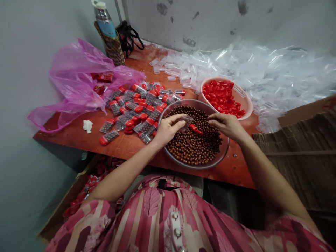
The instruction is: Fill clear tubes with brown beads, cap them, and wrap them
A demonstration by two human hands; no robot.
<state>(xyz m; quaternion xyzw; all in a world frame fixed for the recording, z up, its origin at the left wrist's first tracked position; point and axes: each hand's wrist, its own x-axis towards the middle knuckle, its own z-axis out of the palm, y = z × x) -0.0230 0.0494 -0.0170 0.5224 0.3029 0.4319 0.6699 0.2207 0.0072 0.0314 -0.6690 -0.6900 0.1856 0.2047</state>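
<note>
My left hand [170, 129] pinches a small clear plastic case [186, 123] above a round bowl [223, 155] of brown beads [194, 148]. A red cap [196, 129] shows over the beads, just right of the case; whether it rests on them I cannot tell. Above the bowl's right side, my right hand [227, 125] has its fingers loosely curved and slightly apart, with nothing visible between them. Behind and left of the bowl lies a pile of bead-filled cases with red caps [141, 108].
A pink basket [246, 101] of red caps [222, 96] touches the bowl's far right. Clear empty cases [275, 70] heap along the wall. A pink plastic bag [70, 77], a flask [105, 21] and a white scrap [87, 126] are at left; stacked cardboard [299, 140] stands right.
</note>
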